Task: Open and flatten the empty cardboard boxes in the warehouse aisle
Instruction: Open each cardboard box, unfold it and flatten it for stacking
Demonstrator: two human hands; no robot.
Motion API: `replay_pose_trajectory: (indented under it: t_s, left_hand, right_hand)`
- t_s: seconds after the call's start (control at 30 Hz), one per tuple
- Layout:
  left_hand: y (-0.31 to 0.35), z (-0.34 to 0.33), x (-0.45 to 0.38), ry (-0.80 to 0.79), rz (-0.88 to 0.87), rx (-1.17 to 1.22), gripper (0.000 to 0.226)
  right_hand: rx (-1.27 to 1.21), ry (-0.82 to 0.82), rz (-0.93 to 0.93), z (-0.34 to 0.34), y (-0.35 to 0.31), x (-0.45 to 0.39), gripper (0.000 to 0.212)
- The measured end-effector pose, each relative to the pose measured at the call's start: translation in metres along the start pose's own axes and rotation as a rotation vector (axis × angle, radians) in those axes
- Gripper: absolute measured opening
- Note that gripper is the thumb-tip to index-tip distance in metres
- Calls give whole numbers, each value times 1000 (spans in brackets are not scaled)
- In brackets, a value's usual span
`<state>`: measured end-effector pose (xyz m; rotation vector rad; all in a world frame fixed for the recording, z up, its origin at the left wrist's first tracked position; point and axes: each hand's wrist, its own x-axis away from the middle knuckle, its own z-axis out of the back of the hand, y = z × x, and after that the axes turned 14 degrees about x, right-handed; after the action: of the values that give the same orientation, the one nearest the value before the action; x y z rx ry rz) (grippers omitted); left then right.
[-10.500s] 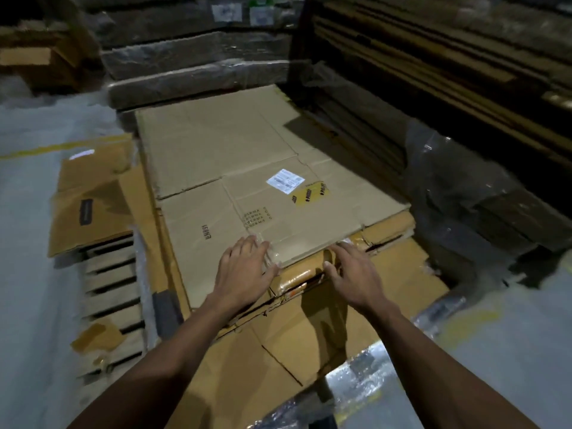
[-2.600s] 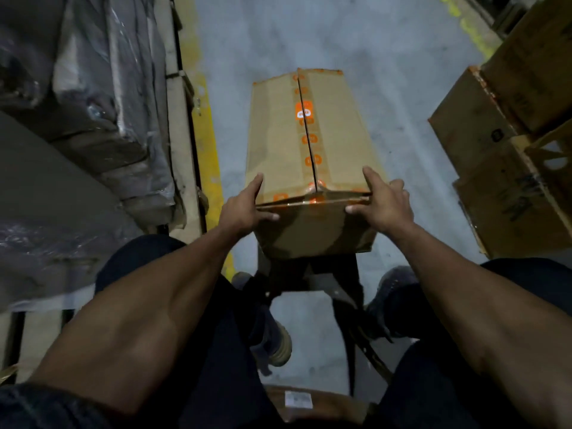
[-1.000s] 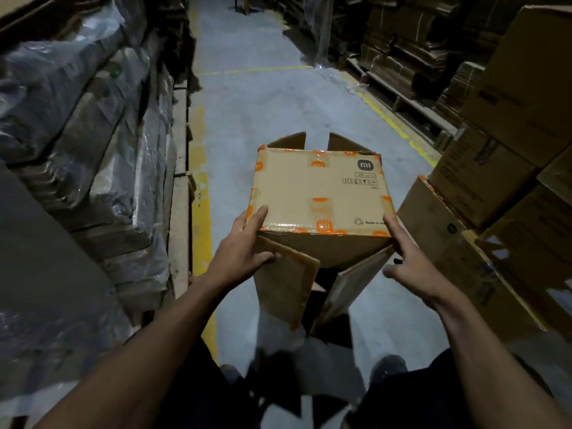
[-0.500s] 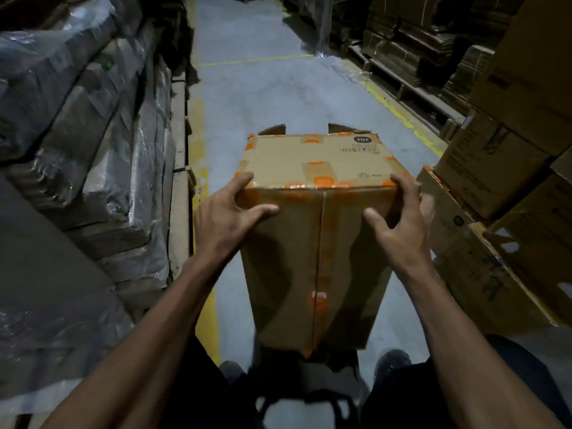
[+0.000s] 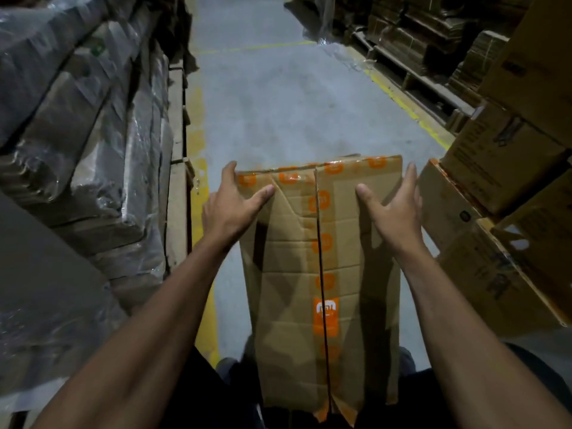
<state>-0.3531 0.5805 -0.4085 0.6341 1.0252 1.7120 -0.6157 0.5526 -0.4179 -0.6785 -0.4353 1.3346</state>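
The cardboard box (image 5: 322, 274) stood between the person's knees, its lower end cut off by the frame edge. The left hand (image 5: 230, 209) and right hand (image 5: 393, 209) gripped its far corners, thumbs on top; their fingers were hidden behind it.

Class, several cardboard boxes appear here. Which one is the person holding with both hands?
The box with orange tape in the middle, gripped by the left hand and right hand. The stacked boxes on the right stand untouched.
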Motion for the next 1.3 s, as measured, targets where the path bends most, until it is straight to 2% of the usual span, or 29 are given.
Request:
replay_pose_trajectory:
  t_s: [0.07, 0.13, 0.27, 0.37, 0.47, 0.53, 0.6, 0.83, 0.93, 1.13, 1.2, 1.3]
  left_hand:
    - [-17, -16, 1, -19, 98, 129, 98]
    - [-36, -31, 4, -12, 192, 244, 102]
    - [-68, -61, 18, -20, 295, 236, 72]
    - [-94, -82, 44, -62, 398, 256, 70]
    - [-114, -99, 62, -98, 487, 251, 65]
    - [-120, -104, 62, -61, 494, 219, 58]
    - [-121, -104, 54, -22, 495, 192, 57]
    - [-127, -99, 21, 80, 527, 85, 63]
    - [-134, -105, -3, 20, 556, 19, 71]
    - [-164, -140, -15, -237, 513, -63, 78]
    - [-171, -150, -12, -258, 493, -88, 86]
    - [-176, -157, -8, -241, 430, -139, 86]
  right_hand:
    - [-7, -51, -51, -18, 12, -3, 100]
    - [-36, -110, -120, -32, 29, 3, 90]
    - [-158, -204, -296, -51, 73, 18, 72]
    - [-209, -277, -407, -60, 99, 34, 79]
    - [-193, -274, -425, -66, 109, 41, 91]
    - [-136, -258, -420, -72, 113, 37, 106]
    - [-63, -252, -409, -80, 114, 30, 110]
    - [97, -243, -333, -103, 92, -7, 88]
    - [169, -308, -333, -123, 101, -25, 82]
    - [361, -572, -368, -162, 131, -13, 83]
    - [456, -580, -363, -172, 139, -5, 83]
    - [519, -571, -360, -177, 143, -6, 82]
